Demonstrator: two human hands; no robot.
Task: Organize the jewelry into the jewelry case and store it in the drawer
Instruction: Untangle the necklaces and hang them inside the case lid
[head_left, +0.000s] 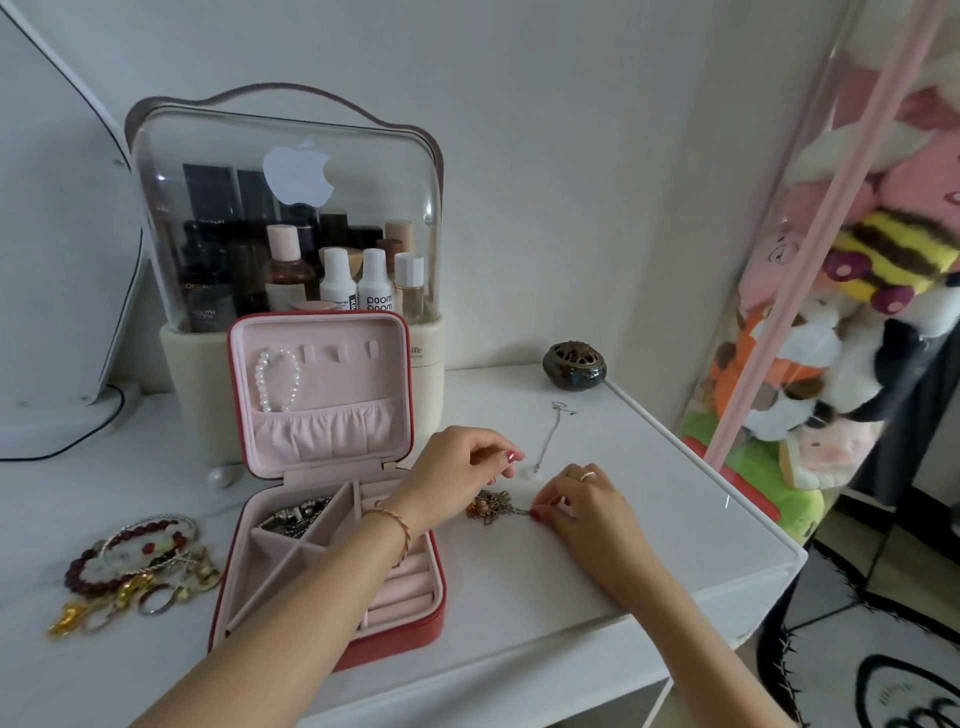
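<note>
Open jewelry case (332, 525) holds a pearl bracelet (276, 380) and silver chain (298, 517).

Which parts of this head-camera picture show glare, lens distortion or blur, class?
Head view: soft, even daylight with faint shadows; glare streaks the clear cosmetics box; wide-angle bending curves the desk edge and the wall line at top left; the jewelry pile near the left edge looks slightly smeared; the jewelry case and both hands are fairly sharp.

I see both my forearms bare, no sleeves. My left hand (457, 462) has red-painted nails and a thin red-and-gold braided wrist cord (392, 522); my right hand (587, 506) wears a silver ring (588, 475).
</note>
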